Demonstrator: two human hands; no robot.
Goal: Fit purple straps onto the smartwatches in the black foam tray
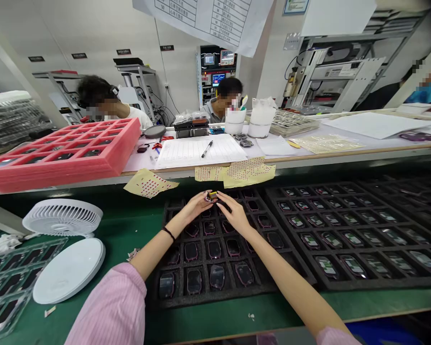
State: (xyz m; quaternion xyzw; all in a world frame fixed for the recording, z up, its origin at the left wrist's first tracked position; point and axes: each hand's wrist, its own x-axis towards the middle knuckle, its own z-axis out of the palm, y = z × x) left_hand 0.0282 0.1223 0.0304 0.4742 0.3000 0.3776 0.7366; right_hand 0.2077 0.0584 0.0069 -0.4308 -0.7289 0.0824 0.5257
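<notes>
Head view: left hand (pixel 197 207) and right hand (pixel 236 214) curled, fingertips meeting on a small yellow-and-black part (pixel 212 195). Seems pinched between both hands, though it is too small to identify. Part held just above the far end of a black tray (pixel 215 301) with dark rounded devices (pixel 214 249) in its pockets. Tray on green desk (pixel 118 249). Yellow sticker sheets (pixel 249 172) just beyond the hands; white fan (pixel 62 215) off left.

hands (pixel 235 214) seem to pinch a part (pixel 212 195)
</notes>
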